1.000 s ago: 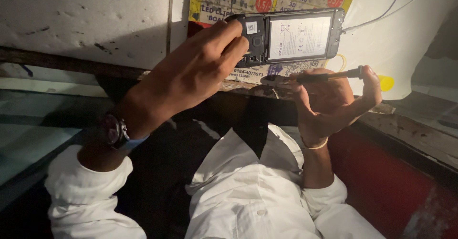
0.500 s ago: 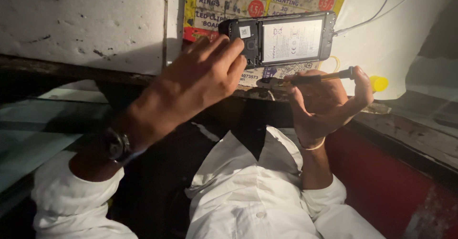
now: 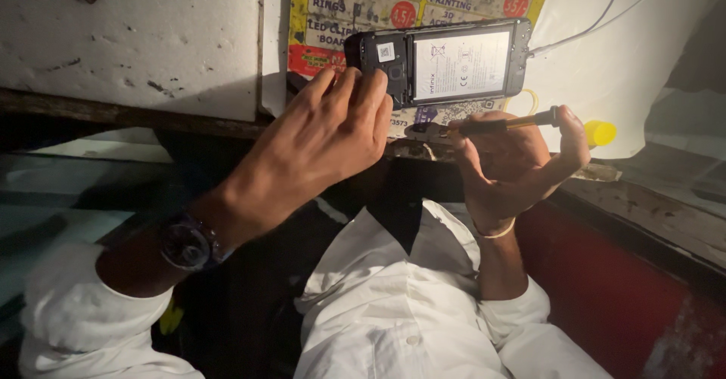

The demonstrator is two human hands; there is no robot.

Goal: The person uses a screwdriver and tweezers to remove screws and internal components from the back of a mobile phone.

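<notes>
Black plastic and a pale grey battery face up at me: the phone [image 3: 439, 63] lies with its back cover off on the worktop [image 3: 643, 205], its long side running left to right, over a yellow printed sheet [image 3: 333, 9]. A white cable [image 3: 597, 24] leads off from its right end.

Compared with a second ago, my left hand [image 3: 325, 141] has settled lower over the phone's left end, the fingers [image 3: 374, 95] now curled down so their tips press at the camera corner, where before they reached further across the top edge. The phone itself has hardly shifted (the view has only drifted a little). I read that as my grip firming up to steady the open body.

My right hand [image 3: 514, 163] is closed around a thin screwdriver [image 3: 499, 126] with a yellow cap at the handle end, held level just below the phone, tip pointing left toward my left hand and not touching the phone. That hand has stayed much where it was.

White sleeves and a wristwatch [image 3: 185, 243] show below.
</notes>
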